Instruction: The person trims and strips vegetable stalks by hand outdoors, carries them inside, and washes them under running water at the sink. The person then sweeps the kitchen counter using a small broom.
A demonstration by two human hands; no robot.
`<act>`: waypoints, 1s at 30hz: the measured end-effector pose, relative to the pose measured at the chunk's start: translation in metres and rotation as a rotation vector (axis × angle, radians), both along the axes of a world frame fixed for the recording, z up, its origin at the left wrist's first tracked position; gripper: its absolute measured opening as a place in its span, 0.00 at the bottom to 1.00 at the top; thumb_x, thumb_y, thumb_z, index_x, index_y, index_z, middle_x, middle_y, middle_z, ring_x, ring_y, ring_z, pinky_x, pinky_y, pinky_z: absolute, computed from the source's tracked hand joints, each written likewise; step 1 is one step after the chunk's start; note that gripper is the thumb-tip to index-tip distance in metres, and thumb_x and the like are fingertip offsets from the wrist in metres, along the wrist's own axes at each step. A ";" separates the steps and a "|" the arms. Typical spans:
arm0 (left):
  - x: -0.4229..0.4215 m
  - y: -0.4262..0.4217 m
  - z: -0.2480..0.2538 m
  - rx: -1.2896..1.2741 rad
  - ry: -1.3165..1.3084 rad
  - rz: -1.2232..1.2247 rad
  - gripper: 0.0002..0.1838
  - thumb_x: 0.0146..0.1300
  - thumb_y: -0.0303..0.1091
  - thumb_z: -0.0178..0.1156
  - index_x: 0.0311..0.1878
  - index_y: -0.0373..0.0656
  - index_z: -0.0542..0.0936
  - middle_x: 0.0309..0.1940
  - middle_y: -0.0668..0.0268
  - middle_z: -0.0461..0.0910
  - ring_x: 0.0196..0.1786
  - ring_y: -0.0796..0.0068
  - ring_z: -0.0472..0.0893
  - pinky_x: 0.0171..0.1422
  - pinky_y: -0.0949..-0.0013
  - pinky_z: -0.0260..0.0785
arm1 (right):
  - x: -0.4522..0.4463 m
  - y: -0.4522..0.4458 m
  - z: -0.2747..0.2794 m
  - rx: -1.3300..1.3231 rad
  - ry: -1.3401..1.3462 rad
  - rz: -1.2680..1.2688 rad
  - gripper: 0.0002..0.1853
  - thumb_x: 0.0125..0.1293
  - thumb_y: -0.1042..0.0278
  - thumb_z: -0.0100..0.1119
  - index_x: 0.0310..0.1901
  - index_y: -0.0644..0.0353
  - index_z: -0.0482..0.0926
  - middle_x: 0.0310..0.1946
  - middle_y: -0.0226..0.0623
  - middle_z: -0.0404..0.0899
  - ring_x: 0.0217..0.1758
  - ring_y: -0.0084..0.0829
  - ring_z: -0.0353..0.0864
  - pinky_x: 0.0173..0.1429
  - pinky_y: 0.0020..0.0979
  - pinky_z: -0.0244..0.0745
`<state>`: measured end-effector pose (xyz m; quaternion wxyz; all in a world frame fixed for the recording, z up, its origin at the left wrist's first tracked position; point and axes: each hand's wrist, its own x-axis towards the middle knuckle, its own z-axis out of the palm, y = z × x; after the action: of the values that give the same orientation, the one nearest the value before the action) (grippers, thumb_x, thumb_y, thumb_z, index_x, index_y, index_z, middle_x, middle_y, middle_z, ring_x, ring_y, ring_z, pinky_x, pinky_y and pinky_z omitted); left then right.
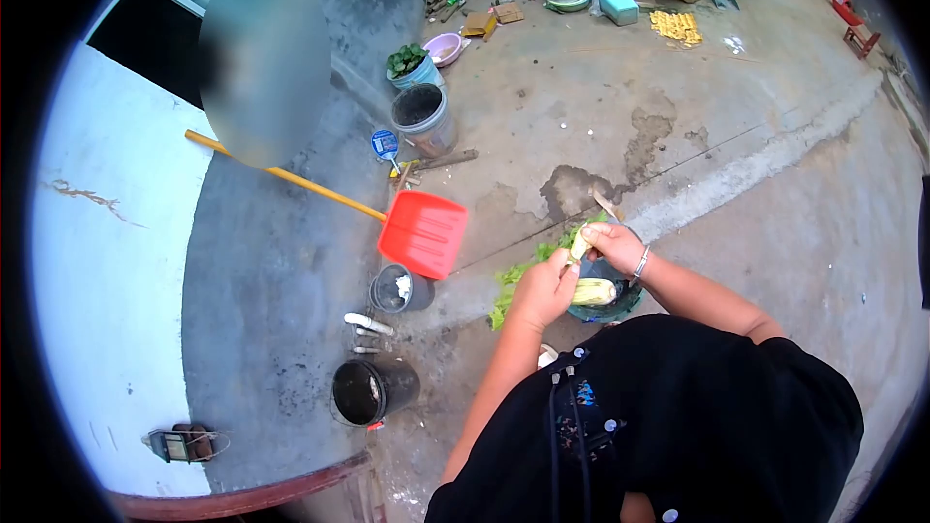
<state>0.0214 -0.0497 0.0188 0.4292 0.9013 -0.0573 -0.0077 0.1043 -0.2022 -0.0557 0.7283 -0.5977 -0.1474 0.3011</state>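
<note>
Both my hands are closed on a pale yellow-green vegetable stalk (580,244), held over a dark basin. My left hand (544,291) pinches its lower end, while the fingers of my right hand (614,244), with a bracelet at the wrist, grip the upper end. Just below, a thicker pale green vegetable stem (594,292) lies at the top of the basin (628,308). Whether my left hand also touches this stem, I cannot tell. Green leaves (506,295) spread on the ground beside and behind my hands. My fingers partly cover the stalk.
A red dustpan (424,234) with a yellow handle lies to the left, near a small grey bucket (399,289) and a black bucket (373,392). White pipes (368,323) stick out between these buckets. Farther off stand a larger bucket (423,120) and a potted plant (406,60).
</note>
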 end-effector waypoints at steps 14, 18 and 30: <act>-0.009 0.012 -0.006 0.010 0.068 0.071 0.10 0.53 0.30 0.49 0.36 0.39 0.76 0.22 0.56 0.75 0.25 0.70 0.75 0.31 0.69 0.66 | -0.014 -0.018 0.010 0.102 0.076 0.019 0.15 0.65 0.57 0.47 0.34 0.60 0.76 0.29 0.27 0.75 0.30 0.18 0.70 0.39 0.20 0.66; -0.010 0.013 -0.011 0.041 0.000 0.113 0.11 0.53 0.29 0.47 0.37 0.40 0.76 0.22 0.54 0.75 0.26 0.67 0.77 0.32 0.67 0.67 | -0.016 -0.018 0.014 0.111 0.069 0.002 0.14 0.64 0.57 0.48 0.34 0.60 0.76 0.28 0.27 0.74 0.29 0.18 0.70 0.38 0.20 0.67; -0.013 0.052 0.000 -0.093 -0.158 0.242 0.18 0.49 0.26 0.43 0.42 0.43 0.78 0.28 0.52 0.78 0.31 0.62 0.78 0.39 0.69 0.69 | 0.029 -0.087 -0.055 -0.022 0.220 -0.387 0.12 0.62 0.58 0.49 0.29 0.56 0.73 0.20 0.26 0.70 0.20 0.18 0.68 0.27 0.20 0.65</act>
<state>0.0081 0.0020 0.0193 0.4625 0.8786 0.0180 0.1178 0.1335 -0.2897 -0.1103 0.7777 -0.5862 0.0535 0.2207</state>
